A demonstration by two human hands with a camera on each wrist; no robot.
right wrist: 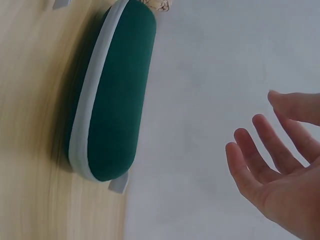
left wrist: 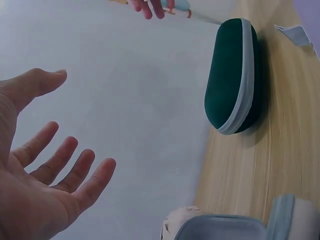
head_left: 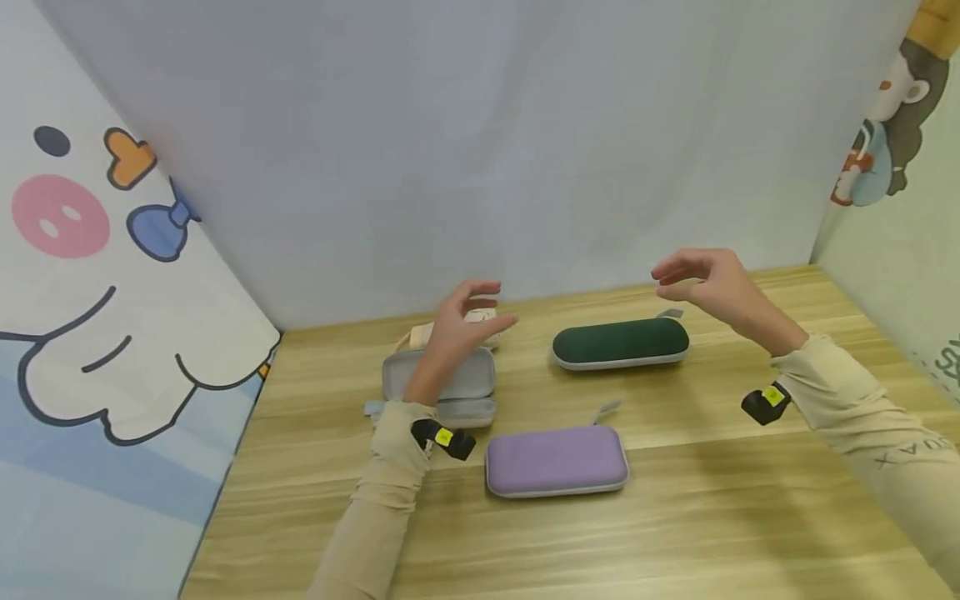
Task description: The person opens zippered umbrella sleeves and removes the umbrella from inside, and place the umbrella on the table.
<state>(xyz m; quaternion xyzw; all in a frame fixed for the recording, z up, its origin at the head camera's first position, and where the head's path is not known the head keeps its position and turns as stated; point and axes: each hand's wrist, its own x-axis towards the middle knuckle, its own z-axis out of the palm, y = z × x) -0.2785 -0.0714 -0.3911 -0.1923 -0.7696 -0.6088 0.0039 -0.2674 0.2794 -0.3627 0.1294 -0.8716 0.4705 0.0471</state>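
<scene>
While the left hand (head_left: 456, 332) and the right hand (head_left: 712, 287) are both raised and released, fingers loosely bent around nothing, three cases lie on one wooden table (head_left: 712, 517): two closed, one open. Below the left hand is the open grey case (head_left: 474, 375), partly hidden by that arm in the head view, with one cream item (head_left: 421, 337) just behind it. Near the right hand, but apart from it, is the single green case (head_left: 621, 342), closed, towards the back of the table. One purple case (head_left: 557, 460), also closed, lies nearer the person, between the two arms. Two black devices are worn, one (head_left: 453, 442) at the left wrist, one (head_left: 765, 404) at the right.
</scene>
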